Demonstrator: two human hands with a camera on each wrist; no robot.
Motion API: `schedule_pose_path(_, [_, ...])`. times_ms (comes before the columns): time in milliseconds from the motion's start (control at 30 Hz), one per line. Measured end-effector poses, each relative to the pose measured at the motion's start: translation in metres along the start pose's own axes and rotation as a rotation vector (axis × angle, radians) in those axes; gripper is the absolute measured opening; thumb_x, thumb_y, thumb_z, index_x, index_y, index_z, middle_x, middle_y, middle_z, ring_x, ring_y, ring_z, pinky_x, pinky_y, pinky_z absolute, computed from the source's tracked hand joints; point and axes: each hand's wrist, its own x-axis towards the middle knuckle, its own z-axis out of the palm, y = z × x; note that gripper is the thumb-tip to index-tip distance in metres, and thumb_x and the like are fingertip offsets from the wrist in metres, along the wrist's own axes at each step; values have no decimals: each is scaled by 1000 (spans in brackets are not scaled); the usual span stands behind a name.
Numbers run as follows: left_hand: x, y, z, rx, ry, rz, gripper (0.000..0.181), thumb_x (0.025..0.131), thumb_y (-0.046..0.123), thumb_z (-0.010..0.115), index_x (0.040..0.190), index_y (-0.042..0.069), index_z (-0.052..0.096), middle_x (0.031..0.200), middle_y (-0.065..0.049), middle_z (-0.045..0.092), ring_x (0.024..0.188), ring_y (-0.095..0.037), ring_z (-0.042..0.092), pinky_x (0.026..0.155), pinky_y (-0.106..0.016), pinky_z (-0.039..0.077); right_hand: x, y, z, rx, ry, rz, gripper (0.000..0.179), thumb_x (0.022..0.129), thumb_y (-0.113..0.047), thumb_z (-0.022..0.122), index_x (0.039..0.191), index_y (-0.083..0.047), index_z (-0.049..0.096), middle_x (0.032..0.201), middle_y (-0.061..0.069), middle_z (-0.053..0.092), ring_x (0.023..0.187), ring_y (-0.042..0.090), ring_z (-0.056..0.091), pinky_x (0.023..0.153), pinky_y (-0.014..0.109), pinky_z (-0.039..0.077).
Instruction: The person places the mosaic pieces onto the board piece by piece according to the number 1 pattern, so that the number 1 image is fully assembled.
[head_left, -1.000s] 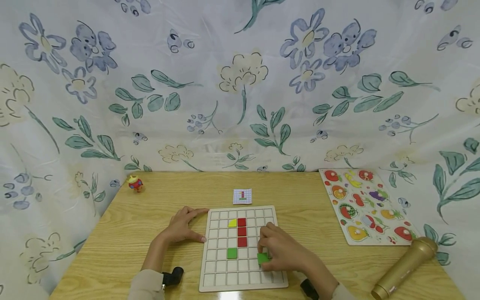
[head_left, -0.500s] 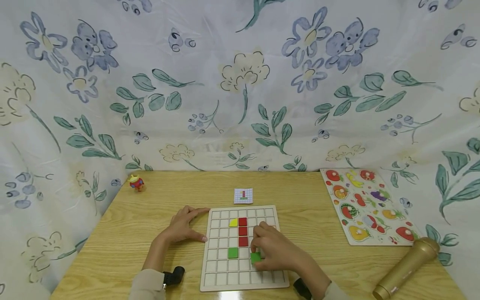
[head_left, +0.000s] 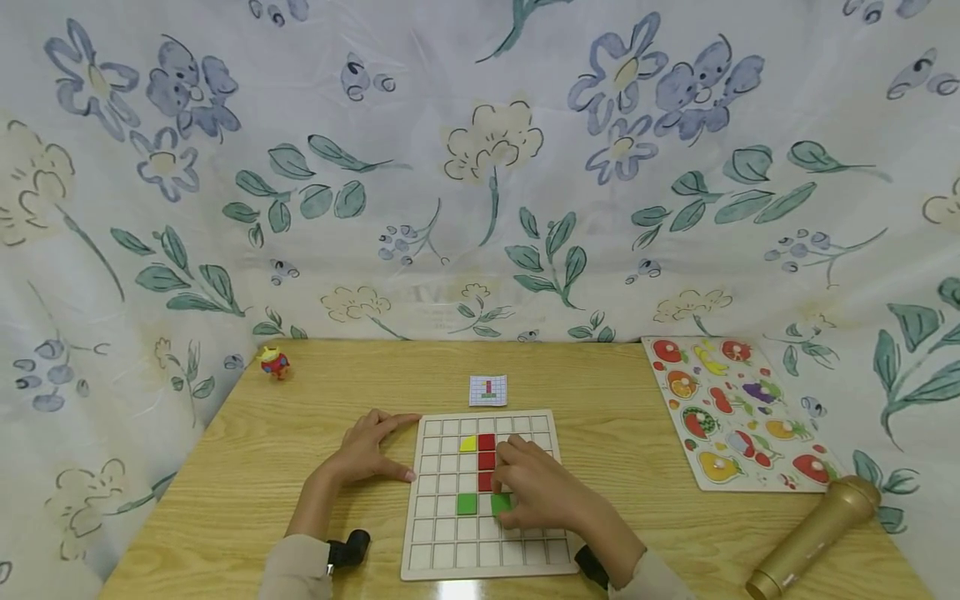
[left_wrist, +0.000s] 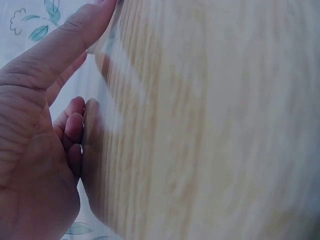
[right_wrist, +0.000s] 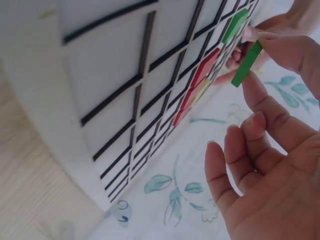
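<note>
My right hand (head_left: 543,487) pinches a green square tile (right_wrist: 247,64) between thumb and index finger, just above the gridded board (head_left: 444,555). The other fingers are loosely bent in the right wrist view. On the board lie a column of red square tiles (head_left: 487,460), a yellow tile (head_left: 468,444) with one rounded corner beside the top red one, and another green tile (head_left: 467,504) below and left of the column. My left hand (head_left: 365,450) rests on the table, its spread thumb and index fingertip touching the board's left edge.
A small printed pattern card (head_left: 488,391) lies behind the board. At the right are a fruit-picture board (head_left: 731,417) and a gold microphone-shaped cylinder (head_left: 813,537). A small red and yellow toy figure (head_left: 273,362) stands at the back left. A floral curtain (head_left: 420,167) hangs behind the table.
My right hand has moved left across the board with the green tile, from the right-hand columns to just below the red column. The left hand stays at the board's edge.
</note>
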Motion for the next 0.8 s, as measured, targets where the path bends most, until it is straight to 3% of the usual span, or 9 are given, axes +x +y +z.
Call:
schedule_pose_path(500, [-1, 0, 0, -7, 4, -6, 94, 62, 45, 92, 145, 27, 52, 105, -4, 42, 93, -20, 34, 80, -38, 25, 13, -1, 12, -9, -12, 14, 16, 70, -22, 83, 77, -14, 71, 84, -9, 45, 83, 9, 37, 78, 28, 42])
schedule_pose_path(667, [0, -1, 0, -11, 2, -4, 95, 62, 46, 92, 146, 27, 51, 106, -4, 42, 94, -21, 34, 81, -37, 26, 14, 0, 15, -6, -20, 28, 16, 72, -23, 84, 79, -14, 73, 85, -10, 47, 88, 10, 43, 89, 35, 47])
schedule_pose_path(800, [-1, 0, 0, -16, 4, -2, 95, 62, 45, 92, 145, 27, 52, 105, -3, 42, 93, -20, 34, 81, -37, 25, 16, -1, 17, -4, -23, 22, 17, 72, -24, 85, 81, -14, 74, 84, -11, 47, 84, 8, 38, 83, 30, 43])
